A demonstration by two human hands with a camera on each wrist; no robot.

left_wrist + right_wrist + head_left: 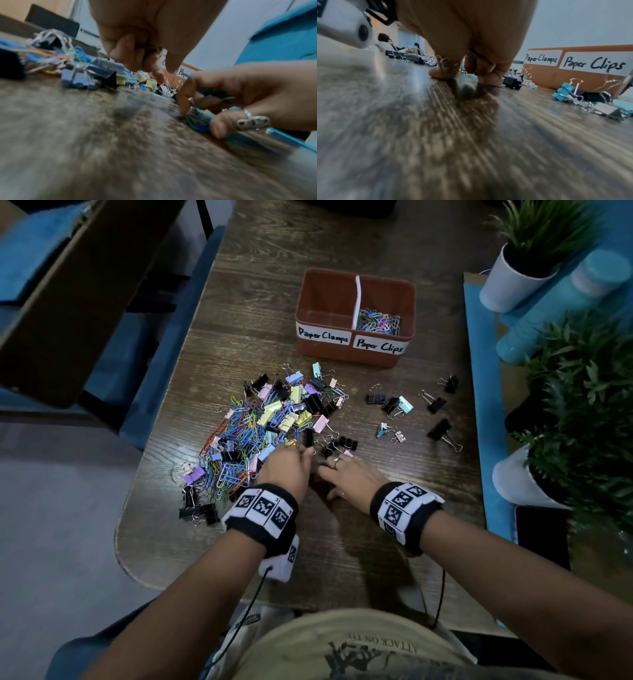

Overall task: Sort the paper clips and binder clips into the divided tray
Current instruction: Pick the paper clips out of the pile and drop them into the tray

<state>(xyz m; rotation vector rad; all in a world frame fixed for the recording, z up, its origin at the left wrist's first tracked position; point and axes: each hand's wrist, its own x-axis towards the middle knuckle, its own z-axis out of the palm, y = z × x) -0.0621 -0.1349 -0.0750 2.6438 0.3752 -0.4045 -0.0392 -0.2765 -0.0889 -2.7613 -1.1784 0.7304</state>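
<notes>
Basically both hands work the near edge of the mixed pile (270, 422), which lies just ahead and to the left on the table (239, 313). Left hand (286, 470) has fingers curled down at the pile's near rim; whether it pinches anything I cannot tell, the left wrist view is too blurred. Right hand (346, 477) sits just beside it, fingertips on the table, and in the left wrist view it gathers a small bunch of green and blue paper clips (197, 123) between thumb and fingers. The divided tray (356, 350) stands straight ahead, well beyond the pile, long side facing the person. Its right compartment, labelled Paper Clips, already has a heap of paper clips (378, 320); the left one, Paper Clamps, looks bare. So the right hand is the nearer one for that compartment: forward and slightly right. Loose binder clips (438, 405) lie between hand and tray, on the right.
</notes>
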